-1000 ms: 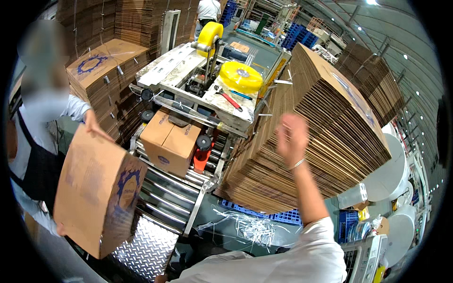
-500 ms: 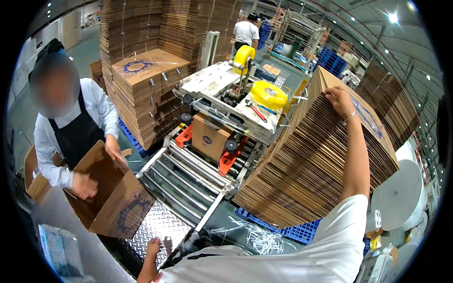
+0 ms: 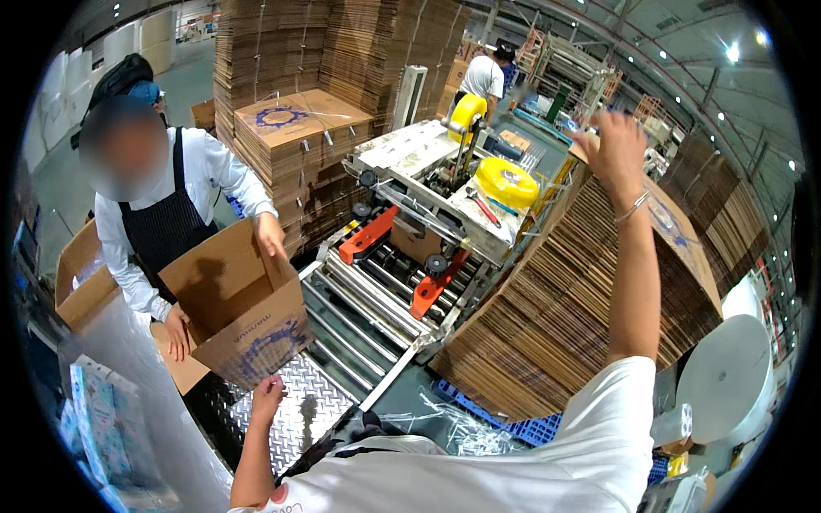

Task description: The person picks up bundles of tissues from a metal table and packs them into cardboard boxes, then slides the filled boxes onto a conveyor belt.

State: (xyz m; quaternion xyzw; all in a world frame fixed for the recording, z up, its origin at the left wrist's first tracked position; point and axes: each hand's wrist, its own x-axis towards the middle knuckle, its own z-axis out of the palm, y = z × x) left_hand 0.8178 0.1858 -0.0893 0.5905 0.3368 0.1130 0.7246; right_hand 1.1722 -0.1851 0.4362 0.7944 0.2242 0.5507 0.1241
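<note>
Upward stretches my right hand [image 3: 617, 158], fingers bent, whether gripping I can't tell; my left hand [image 3: 268, 397], loosely fisted, hangs lower left beside an open box [image 3: 256, 346]. Right of centre, the cardboard stack [image 3: 573, 299] is brown, ribbed, blue-printed on top.

- The right grip [image 3: 617, 154] is raised by the far upper corner of a tall stack of flattened cardboard [image 3: 556, 299]; whether it touches the top sheet is unclear.
- The left grip [image 3: 268, 397], fingers curled in, is above a silvery tread plate [image 3: 295, 432], near the lower edge of an open carton [image 3: 263, 346].
- A co-worker [image 3: 162, 201] in a dark striped apron holds that carton, one hand on its upper rim and the other lower down.
- A roller conveyor [image 3: 344, 332] runs from the plate into a taping machine [image 3: 398, 147] carrying two yellow tape rolls [image 3: 509, 182].
- White strapping scraps [image 3: 466, 434] lie beside a blue pallet [image 3: 539, 427] under the stack.
</note>
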